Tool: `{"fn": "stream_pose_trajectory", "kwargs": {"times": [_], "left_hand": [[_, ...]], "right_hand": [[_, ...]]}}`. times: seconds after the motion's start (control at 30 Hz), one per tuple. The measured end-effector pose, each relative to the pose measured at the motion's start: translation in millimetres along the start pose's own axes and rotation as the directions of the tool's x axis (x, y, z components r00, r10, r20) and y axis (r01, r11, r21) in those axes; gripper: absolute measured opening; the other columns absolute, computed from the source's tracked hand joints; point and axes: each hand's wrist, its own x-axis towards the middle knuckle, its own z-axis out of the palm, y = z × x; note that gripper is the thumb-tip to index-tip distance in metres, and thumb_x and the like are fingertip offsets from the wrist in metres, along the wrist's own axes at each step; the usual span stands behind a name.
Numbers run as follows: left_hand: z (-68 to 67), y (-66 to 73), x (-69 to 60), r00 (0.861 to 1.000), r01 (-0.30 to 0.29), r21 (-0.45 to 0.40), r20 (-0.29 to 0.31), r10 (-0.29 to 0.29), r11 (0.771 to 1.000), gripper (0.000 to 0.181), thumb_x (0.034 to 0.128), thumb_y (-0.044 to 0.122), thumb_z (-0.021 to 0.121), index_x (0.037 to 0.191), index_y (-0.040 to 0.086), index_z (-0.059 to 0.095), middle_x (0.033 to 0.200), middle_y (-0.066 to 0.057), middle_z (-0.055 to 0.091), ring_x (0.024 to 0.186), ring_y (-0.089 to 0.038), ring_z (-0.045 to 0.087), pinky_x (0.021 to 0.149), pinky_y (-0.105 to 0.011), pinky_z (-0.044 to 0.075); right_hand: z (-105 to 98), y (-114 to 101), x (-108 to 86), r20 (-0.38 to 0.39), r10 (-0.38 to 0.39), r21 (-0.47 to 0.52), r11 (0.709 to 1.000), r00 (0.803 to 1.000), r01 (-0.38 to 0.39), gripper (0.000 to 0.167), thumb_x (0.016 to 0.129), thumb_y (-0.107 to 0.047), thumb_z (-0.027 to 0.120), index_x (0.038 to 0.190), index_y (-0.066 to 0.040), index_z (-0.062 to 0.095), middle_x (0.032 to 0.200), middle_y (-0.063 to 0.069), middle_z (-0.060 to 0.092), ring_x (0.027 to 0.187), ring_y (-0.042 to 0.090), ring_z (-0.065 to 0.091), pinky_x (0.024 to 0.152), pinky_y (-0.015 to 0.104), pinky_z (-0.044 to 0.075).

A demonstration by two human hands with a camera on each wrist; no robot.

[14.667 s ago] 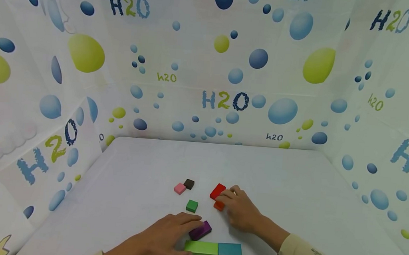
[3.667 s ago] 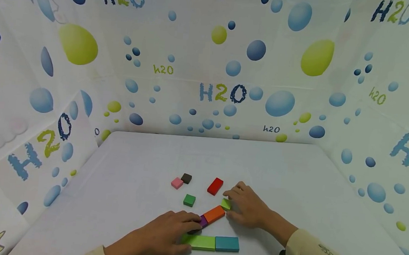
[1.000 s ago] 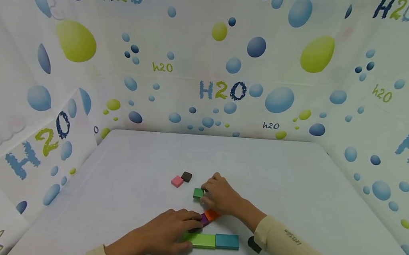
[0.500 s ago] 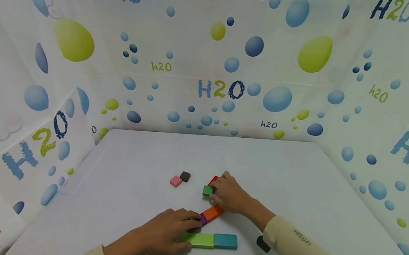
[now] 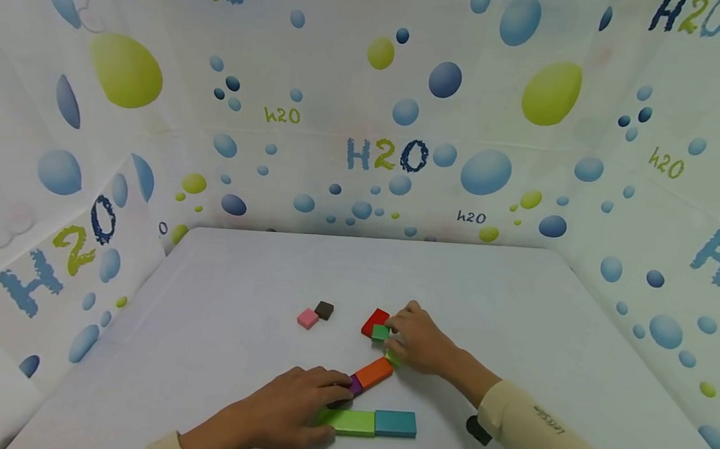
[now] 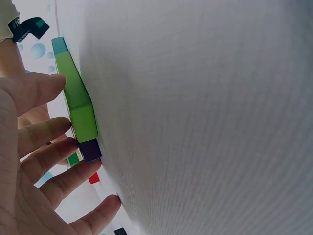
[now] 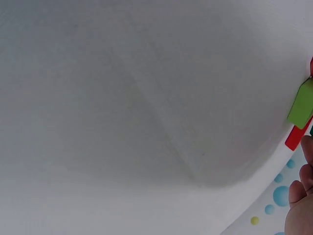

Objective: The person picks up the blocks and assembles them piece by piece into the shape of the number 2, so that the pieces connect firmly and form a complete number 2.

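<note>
My right hand (image 5: 417, 338) pinches a small green block (image 5: 380, 333) beside a red block (image 5: 374, 321). Just below its fingers, a small lime block (image 5: 392, 358) stands at the far end of an orange block (image 5: 374, 372). The orange one meets a purple block (image 5: 356, 386), forming a slanted row. My left hand (image 5: 295, 406) touches that purple block with its fingertips, while its thumb lies by a long lime block (image 5: 353, 423). In the left wrist view the left fingers look spread and fairly straight. A teal block (image 5: 395, 423) adjoins the long lime block.
A pink block (image 5: 308, 318) and a dark brown block (image 5: 324, 310) lie corner to corner farther back on the white table (image 5: 254, 272). A patterned curtain (image 5: 318, 108) rises behind and at both sides. A dark band (image 5: 478, 430) hangs at the right sleeve.
The right hand has taken the green block and carried it rightward to the red block. Earlier, the orange and small lime blocks joined the purple one. The left hand has stayed put.
</note>
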Motion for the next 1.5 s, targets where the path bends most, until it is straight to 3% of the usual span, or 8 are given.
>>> {"fn": "stream_pose_trajectory", "kwargs": {"times": [0.33,0.67,1.5], "left_hand": [[-1.2,1.6,0.1,1.000,0.011,0.004,0.009,-0.012,1.000,0.048,0.0935,0.043,0.068,0.139,0.029,0.061,0.145,0.011,0.053,0.130,-0.013,0.050,0.101,-0.043,0.049],[0.6,-0.9,0.8,1.000,0.004,0.008,0.006,-0.004,1.000,0.048,0.0934,0.043,0.068,0.138,0.029,0.061,0.145,0.010,0.053,0.130,-0.014,0.050,0.101,-0.044,0.050],[-0.8,0.3,-0.1,1.000,-0.002,-0.008,0.005,0.002,1.000,0.046,0.0937,0.042,0.069,0.138,0.029,0.062,0.145,0.010,0.053,0.130,-0.014,0.050,0.100,-0.043,0.050]], "right_hand": [[-5,9,-8.6,0.006,0.050,-0.017,0.999,0.999,-0.050,0.029,0.095,-0.023,0.070,0.118,-0.006,0.072,0.106,0.003,0.072,0.098,0.018,0.049,0.083,0.033,0.047],[-6,16,-13.7,-0.003,0.031,-0.044,0.999,1.000,-0.031,0.029,0.095,-0.021,0.070,0.119,-0.004,0.070,0.107,0.005,0.071,0.096,0.018,0.049,0.083,0.034,0.046],[-1,20,-17.9,0.062,0.049,-0.089,0.995,0.997,-0.043,0.033,0.095,-0.021,0.072,0.123,-0.005,0.069,0.111,0.005,0.070,0.100,0.019,0.049,0.084,0.034,0.047]]}}
